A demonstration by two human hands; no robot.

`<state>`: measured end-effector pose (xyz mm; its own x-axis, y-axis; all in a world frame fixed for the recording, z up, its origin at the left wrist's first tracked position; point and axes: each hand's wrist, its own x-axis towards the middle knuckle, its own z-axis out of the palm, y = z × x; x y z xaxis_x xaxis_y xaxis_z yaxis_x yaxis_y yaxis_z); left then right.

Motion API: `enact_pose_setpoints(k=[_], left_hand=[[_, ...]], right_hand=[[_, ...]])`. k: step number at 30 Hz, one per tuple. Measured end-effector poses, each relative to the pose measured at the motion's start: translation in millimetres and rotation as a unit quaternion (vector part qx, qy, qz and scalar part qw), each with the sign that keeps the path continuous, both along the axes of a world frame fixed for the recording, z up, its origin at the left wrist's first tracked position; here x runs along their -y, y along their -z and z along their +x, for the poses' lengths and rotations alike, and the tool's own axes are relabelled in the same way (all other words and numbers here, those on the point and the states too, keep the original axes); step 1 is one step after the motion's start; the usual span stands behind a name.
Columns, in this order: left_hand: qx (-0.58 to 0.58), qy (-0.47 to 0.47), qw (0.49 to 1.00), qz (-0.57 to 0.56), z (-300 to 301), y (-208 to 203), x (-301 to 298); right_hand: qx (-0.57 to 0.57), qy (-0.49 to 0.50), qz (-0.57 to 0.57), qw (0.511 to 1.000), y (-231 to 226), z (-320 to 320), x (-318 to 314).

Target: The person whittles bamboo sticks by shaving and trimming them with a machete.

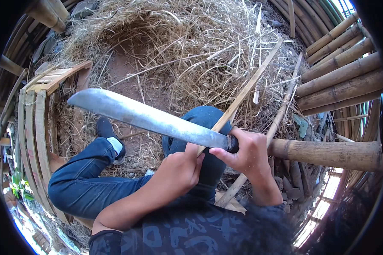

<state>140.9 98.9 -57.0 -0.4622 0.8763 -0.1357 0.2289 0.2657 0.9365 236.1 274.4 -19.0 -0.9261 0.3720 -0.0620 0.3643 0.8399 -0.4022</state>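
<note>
Right hand (251, 154): fingers closed around the black handle (232, 144) of a machete, thumb lying along the near side by the blade root. The machete blade (144, 119) extends leftward from the grip, tip well apart from both hands, its broad face turned up toward the viewpoint.

Left hand (181, 170): fingers (197, 170) closed on the lower end of a thin bamboo strip (253, 81), thumb and fingers pinching it just below the blade. Index finger reaches up to the blade's lower edge; contact there cannot be judged.

Strip position: runs from the left-hand fingers up and to the right, passing beneath the blade near the handle, between the two hands. Far end points away over the straw-like shavings (191, 55). Crossing lies above the raised knee (202, 114) in blue jeans; whether the strip rests on the knee is unclear.

Surroundings: slatted wooden frame (32, 136) at left, beside the folded left leg (102, 195); dark shoe (104, 127) on the ground. Thick bamboo pole (327, 154) lies to the right of the right hand, with stacked bamboo poles (340, 80) beyond.
</note>
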Motion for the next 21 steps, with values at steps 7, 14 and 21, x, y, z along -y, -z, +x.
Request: enact_pose_setpoints(k=[7,14,21], left_hand=[[0.031,0.015,0.998,-0.048,-1,-4,-3],[-0.013,-0.004,0.999,-0.039,-2,-12,4],[0.008,0.003,1.000,-0.009,-5,2,1]], right_hand=[[-0.048,-0.027,0.048,0.997,11,-4,-4],[-0.028,0.011,0.152,0.988,11,-22,-65],[0.016,0.096,0.017,0.995,2,-8,-49]])
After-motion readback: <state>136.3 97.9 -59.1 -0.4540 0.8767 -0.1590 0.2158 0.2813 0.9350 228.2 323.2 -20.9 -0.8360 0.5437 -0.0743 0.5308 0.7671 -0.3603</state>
